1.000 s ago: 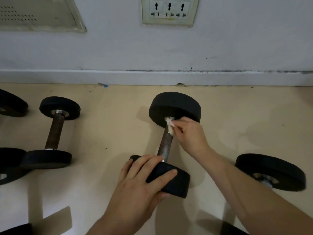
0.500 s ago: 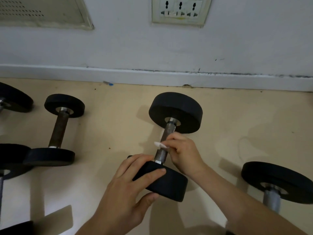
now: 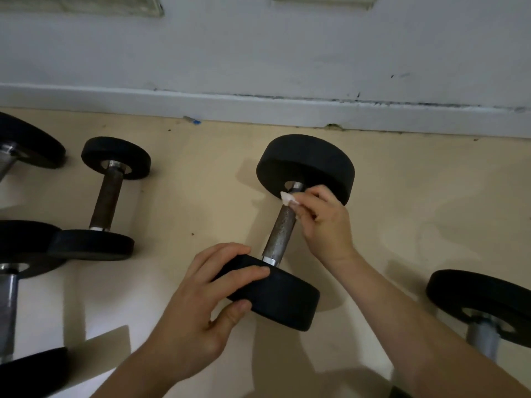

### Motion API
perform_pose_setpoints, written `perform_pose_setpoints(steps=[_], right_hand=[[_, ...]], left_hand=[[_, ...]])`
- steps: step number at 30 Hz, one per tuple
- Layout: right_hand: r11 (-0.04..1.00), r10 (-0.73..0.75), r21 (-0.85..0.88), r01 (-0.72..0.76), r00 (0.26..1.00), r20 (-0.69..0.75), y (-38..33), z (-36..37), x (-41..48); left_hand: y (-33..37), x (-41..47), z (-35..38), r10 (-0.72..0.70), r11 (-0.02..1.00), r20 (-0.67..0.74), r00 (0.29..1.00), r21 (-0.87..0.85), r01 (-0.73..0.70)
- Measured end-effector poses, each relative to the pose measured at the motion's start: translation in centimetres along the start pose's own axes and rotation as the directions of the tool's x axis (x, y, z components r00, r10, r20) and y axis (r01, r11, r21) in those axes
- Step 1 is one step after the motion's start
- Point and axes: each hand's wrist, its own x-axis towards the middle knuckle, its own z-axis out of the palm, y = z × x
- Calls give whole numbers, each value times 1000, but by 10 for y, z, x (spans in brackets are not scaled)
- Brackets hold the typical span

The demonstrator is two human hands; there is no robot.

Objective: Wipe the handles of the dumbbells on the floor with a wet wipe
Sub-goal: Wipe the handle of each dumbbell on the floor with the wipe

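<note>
The task looks midway: the right hand pinches the wet wipe against the centre dumbbell's handle at its far end, the left hand clasps the near weight, and neighbouring dumbbells lie untouched.

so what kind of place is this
Probably a home or small gym corner: several black dumbbells lie on a bare beige floor along a scuffed white wall and baseboard.

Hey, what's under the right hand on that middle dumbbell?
A white wet wipe pokes out from under the right hand, pressed on the far end of the handle. The rest of the wipe is covered by the fingers.
</note>
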Motion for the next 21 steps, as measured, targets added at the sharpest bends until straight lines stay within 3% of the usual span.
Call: perform_pose_setpoints(steps=[2,5,7,9,11,13,15,18,19,21], right_hand=[[996,65,63,-67,997,29,-5,1,-4],[945,126,224,-239,897,423,-24,-5,-19],[926,58,278,-254,826,561,-31,-8,-24],[971,14,205,-123,885,465,-25,-6,-13],[998,19,56,-31,978,210,-11,-1,8],[999,32,-13,-32,999,16,-6,2,17],[998,63,11,-64,996,56,-10,3,1],[996,-30,89,-1,937,348,-16,-15,-24],[997,-68,68,45,919,387,-14,-20,-22],[998,-38,-44,51,965,258,-7,-22,-5]], left_hand=[[0,-1,0,-18,1000,-12,1000,-24,18],[2,-2,5,-60,998,-54,997,-17,59],[4,-2,10,-73,997,-82,994,-6,73],[6,-2,13,-63,998,-95,993,11,65],[8,-2,16,-43,998,-100,994,42,47],[9,-3,19,-28,996,-90,996,78,35],[12,-5,22,-4,990,-67,998,140,13],[21,-5,28,49,960,-25,999,276,-40],[24,-5,32,60,945,-3,998,323,-56],[32,-3,39,84,923,35,996,375,-91]])
